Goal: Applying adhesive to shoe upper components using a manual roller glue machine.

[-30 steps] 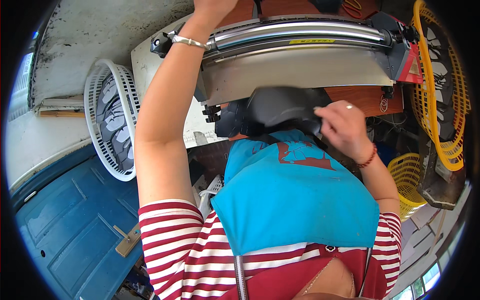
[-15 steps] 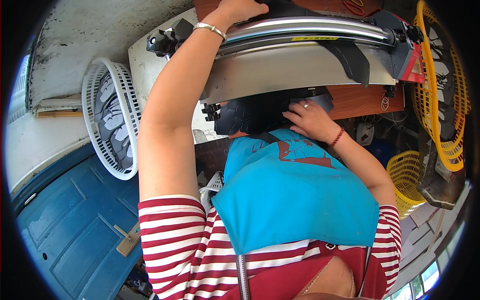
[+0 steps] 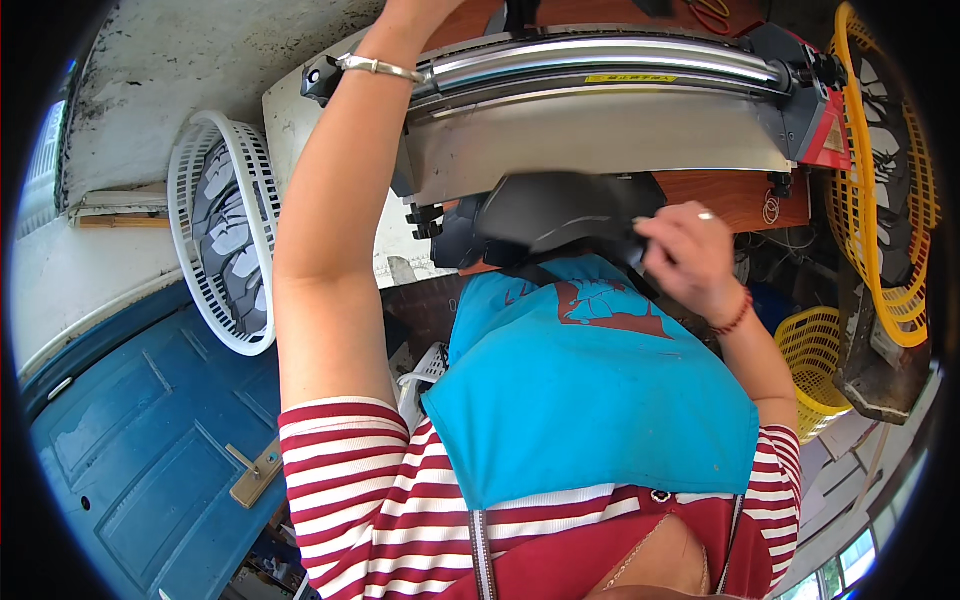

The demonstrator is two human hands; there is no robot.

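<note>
My right hand [image 3: 692, 252] is just right of a smooth, curved black sheet piece [image 3: 550, 212], blurred by motion. Thumb and fingers pinch the piece's right corner, holding it up over more black pieces [image 3: 455, 235] at the front of the machine. At the top edge of the picture, past the machine's steel roller [image 3: 600, 58], my left hand [image 3: 425, 8] is mostly cut off; its fingers are out of sight. Below the roller, a sloping metal plate [image 3: 600, 130] shows bare.
A white basket [image 3: 262, 190] of black and grey pieces stands left, and a yellow basket [image 3: 848, 150] of similar pieces right. Below that sits another yellow basket [image 3: 805, 350]. Red-handled scissors [image 3: 708, 14] lie behind the roller.
The dark strip that hung over the metal plate is gone from there. My right hand has moved right and raised a black piece. My left hand has shifted left and farther away.
</note>
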